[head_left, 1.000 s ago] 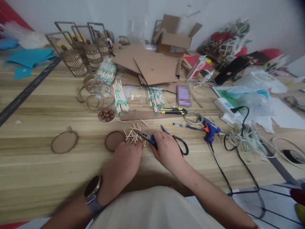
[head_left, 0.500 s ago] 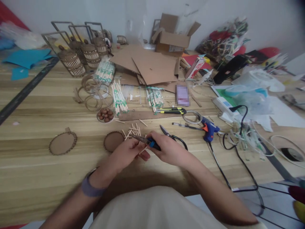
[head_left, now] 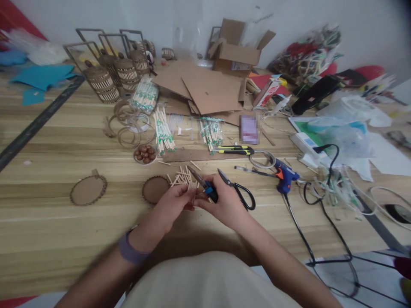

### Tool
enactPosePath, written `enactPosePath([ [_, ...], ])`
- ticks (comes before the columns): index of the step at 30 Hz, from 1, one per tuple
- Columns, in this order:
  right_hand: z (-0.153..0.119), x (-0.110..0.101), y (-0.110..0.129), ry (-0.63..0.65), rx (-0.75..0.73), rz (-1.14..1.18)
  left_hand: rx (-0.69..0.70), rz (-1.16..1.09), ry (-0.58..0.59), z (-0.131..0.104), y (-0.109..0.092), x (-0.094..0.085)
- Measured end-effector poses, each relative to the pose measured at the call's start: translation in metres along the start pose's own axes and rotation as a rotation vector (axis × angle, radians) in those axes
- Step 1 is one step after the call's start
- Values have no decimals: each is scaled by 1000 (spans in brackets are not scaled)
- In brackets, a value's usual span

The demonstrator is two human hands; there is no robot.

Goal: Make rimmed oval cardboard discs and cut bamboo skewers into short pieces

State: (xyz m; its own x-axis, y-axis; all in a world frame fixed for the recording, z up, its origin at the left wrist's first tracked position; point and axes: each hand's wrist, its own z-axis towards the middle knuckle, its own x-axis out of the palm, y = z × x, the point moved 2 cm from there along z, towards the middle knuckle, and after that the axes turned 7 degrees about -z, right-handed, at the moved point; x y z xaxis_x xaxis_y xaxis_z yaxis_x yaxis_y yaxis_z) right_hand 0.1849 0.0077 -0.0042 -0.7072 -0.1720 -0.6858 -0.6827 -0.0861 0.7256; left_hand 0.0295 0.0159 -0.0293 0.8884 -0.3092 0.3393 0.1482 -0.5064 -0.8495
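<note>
My right hand [head_left: 224, 200] is closed around pliers [head_left: 210, 191] with blue-and-black handles, their grey jaws pointing up and away to the left. Between the thumb and fingers of my left hand [head_left: 173, 204] is a small bunch of short wooden sticks [head_left: 192, 186]. The fingertips of both hands meet around these sticks, so part of the bunch is hidden. Just beyond lies a loose pile of similar cut sticks [head_left: 180, 175]. A round cardboard disc [head_left: 155, 190] with a ridged rim sits left of the pile, and another such disc [head_left: 88, 191] lies farther left.
Black-handled scissors [head_left: 245, 196] lie right of my hands, then a blue glue gun [head_left: 287, 176] with its cable. A bowl of brown beads [head_left: 145, 154], a utility knife [head_left: 235, 149] and packs of sticks [head_left: 164, 132] are beyond. Cardboard sheets [head_left: 212, 92] and small lidded barrels [head_left: 102, 83] stand farther back.
The pliers have turned from pointing left across the left hand to pointing up and away. My right fingers have come against the sticks in my left hand. The view has shifted slightly.
</note>
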Motion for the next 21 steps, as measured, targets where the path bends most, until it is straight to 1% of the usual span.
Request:
enactPosePath([
  [6, -1, 7, 0, -15, 46, -17, 36, -77, -16, 2, 5, 5],
  [10, -2, 8, -3, -23, 10, -24, 41, -61, -9, 1, 5, 8],
  [15, -3, 10, -7, 1, 6, 26, 73, -34, -23, 1, 3, 8],
  [18, -3, 8, -9, -2, -15, 80, 100, 70, -55, -1, 1, 5],
  [21, -3, 2, -12, -12, 24, 77, 136, 308, -141, -6, -5, -4],
])
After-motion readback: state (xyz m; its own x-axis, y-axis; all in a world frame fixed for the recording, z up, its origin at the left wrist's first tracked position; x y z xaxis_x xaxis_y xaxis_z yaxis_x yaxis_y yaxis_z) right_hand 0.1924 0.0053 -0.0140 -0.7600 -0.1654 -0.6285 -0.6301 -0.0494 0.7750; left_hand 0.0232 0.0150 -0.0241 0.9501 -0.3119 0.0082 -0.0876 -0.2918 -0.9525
